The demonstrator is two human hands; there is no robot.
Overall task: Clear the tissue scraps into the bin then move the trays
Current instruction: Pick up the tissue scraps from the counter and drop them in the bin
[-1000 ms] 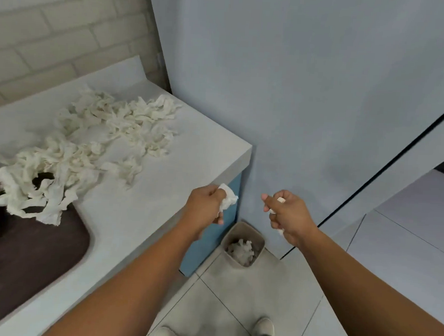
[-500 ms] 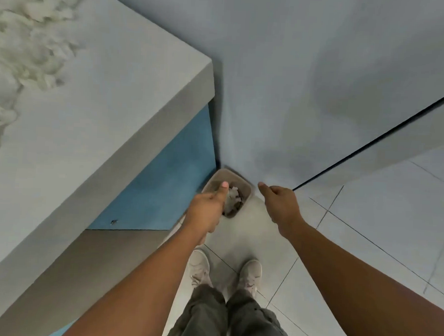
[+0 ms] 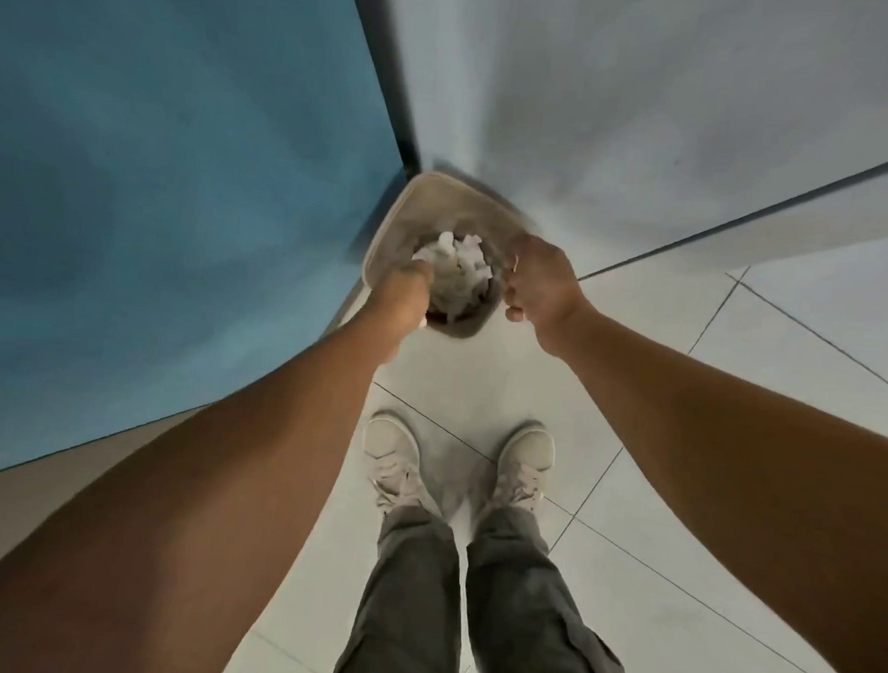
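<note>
Cabinet [image 3: 157, 167]: blue side panel that fills the left of the view.
Wall [image 3: 624, 88]: grey; meets the cabinet in the corner behind the bin.
Floor [image 3: 731, 505]: pale tiles; the person's shoes [image 3: 392, 457] stand just short of the bin.
Bin [image 3: 455, 187]: beige, open-topped, on the floor in the corner; its long axis appears to run from the person toward the corner.
Scraps [image 3: 461, 270]: white heap inside the bin, between the two hands.
Right hand [image 3: 540, 284]: over the bin's right rim, fingers curled; whether they pinch a scrap cannot be told.
Left hand [image 3: 403, 295]: over the near left rim, reaching further across the opening; its fingers are hidden behind its back, so their state cannot be told.
Key relation: the opening lies straight below both hands, with the left nearer its middle; anything let go would probably fall in.
Trays: not in view.
</note>
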